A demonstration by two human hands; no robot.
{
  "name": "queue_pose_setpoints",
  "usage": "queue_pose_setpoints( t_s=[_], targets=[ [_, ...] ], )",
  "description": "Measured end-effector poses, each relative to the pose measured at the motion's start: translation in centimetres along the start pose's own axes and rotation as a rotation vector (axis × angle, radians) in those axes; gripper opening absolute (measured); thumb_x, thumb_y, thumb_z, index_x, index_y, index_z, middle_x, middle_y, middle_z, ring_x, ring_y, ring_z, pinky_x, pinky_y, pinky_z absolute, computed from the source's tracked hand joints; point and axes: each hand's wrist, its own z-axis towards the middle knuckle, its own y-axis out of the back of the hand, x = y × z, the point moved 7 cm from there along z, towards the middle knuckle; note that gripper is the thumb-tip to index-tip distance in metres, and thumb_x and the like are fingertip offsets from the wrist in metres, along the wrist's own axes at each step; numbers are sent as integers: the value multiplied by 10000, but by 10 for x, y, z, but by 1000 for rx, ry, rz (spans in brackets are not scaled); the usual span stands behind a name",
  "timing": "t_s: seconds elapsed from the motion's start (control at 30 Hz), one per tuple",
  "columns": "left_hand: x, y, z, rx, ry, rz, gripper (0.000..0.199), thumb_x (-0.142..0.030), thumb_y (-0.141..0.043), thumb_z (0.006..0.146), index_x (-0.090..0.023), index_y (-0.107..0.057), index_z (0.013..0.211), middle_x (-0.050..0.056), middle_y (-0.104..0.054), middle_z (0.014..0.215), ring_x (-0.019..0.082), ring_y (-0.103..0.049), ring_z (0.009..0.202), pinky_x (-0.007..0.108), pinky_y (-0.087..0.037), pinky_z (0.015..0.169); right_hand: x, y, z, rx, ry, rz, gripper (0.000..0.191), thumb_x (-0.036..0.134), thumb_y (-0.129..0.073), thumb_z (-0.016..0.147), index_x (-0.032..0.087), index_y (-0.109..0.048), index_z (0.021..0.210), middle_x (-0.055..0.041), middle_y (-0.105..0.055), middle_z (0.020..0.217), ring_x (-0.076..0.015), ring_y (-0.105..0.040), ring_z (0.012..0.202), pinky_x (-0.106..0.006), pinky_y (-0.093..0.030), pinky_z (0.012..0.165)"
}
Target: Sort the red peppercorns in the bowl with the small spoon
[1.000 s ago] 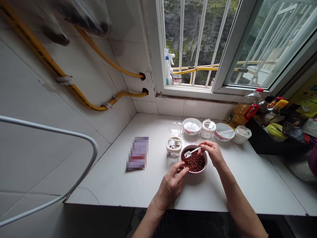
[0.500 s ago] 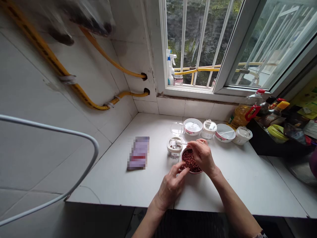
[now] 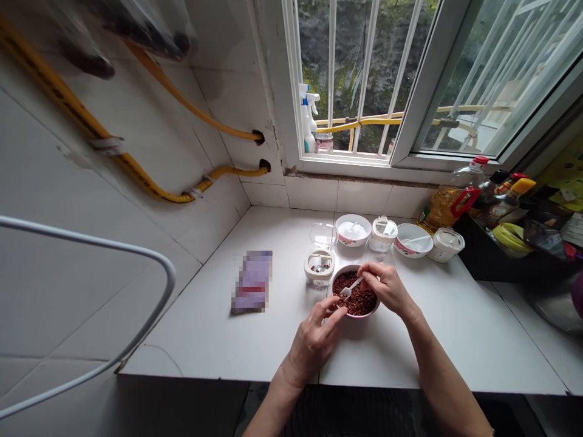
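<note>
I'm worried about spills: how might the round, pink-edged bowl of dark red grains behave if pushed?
The round, pink-edged bowl would probably slide before tipping, since it looks low and wide on the smooth white counter. Its small, loose dark red grains would likely shift. The left hand at its rim may steady it.

- window (image 3: 346,162) at the back, white bars (image 3: 367,79) across it, mossy rocky wall (image 3: 348,60) outside
- couple of spray bottles (image 3: 308,127) just behind the frame, next to a pinkish jar (image 3: 324,143)
- two yellow pipes (image 3: 132,171) running along the tiles into holes in the wall
- bagged stuff (image 3: 141,27) up top left, too blurry to make out lol
- big oil bottle (image 3: 446,203), red cap and handle, beside a black box (image 3: 476,252) crammed with bottles
</note>
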Motion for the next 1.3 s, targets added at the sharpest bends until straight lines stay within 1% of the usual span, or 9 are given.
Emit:
queue_pose_setpoints(
  t_s=[0.17,0.27,0.4,0.57,0.67,0.8,1.0,1.17,1.3],
  targets=[
    [1,0,-1,3,8,0,444,18,-450,901,-188,-557,1280,134,-569,1243,171,-642,1008,276,-630,818,-15,-5,0,28,-195,201,161,307,-536,808,201,-645,758,3,-642,570,-161,-588,554,-280,-460,578],
    [1,0,0,-5,5,4,435,15,-447,905,-190,-558,1273,135,-571,1233,172,-643,995,278,-633,804,-21,0,0,7,-246,281,173,337,-558,783,192,-648,757,-2,-651,555,-163,-595,549,-286,-471,591],
    [0,0,0,-14,-1,7,434,17,-448,900,-189,-558,1266,136,-572,1230,170,-647,986,275,-633,799,-20,5,1,-24,-224,287,183,353,-567,785,190,-642,750,-4,-656,555,-167,-609,555,-293,-484,607],
    [0,0,0,-14,4,7,443,19,-440,894,-191,-558,1267,134,-580,1223,170,-653,985,274,-633,795,-11,9,1,-52,-127,130,166,297,-540,814,201,-652,737,3,-653,562,-165,-613,552,-289,-476,599],
    [1,-1,-1,-13,5,7,448,19,-437,895,-192,-556,1273,136,-582,1228,171,-655,988,279,-633,799,-8,9,2,-48,-99,102,171,282,-526,825,206,-652,737,3,-659,566,-167,-622,555,-288,-483,601],
    [1,-1,-1,-3,10,7,440,7,-443,904,-198,-555,1276,134,-583,1228,174,-657,989,282,-634,799,-10,9,2,-57,-109,122,166,287,-527,819,204,-648,742,2,-659,562,-169,-625,556,-292,-491,610],
    [0,0,0,-14,5,6,427,14,-451,905,-185,-556,1268,136,-576,1224,171,-652,986,277,-633,805,-15,7,2,-34,-156,182,166,317,-541,815,201,-638,747,0,-657,564,-169,-613,561,-292,-492,608],
    [0,0,1,-3,8,2,442,10,-441,909,-199,-549,1284,134,-574,1231,174,-655,994,286,-636,805,-10,3,2,-5,-130,131,160,305,-543,820,208,-648,748,5,-641,574,-168,-600,566,-292,-478,604],
    [-1,0,1,-11,-2,3,441,22,-444,899,-182,-554,1273,136,-576,1224,171,-651,992,278,-634,805,-10,0,1,23,-151,174,156,309,-551,816,210,-650,748,6,-641,572,-165,-593,556,-287,-473,586]
  ],
)
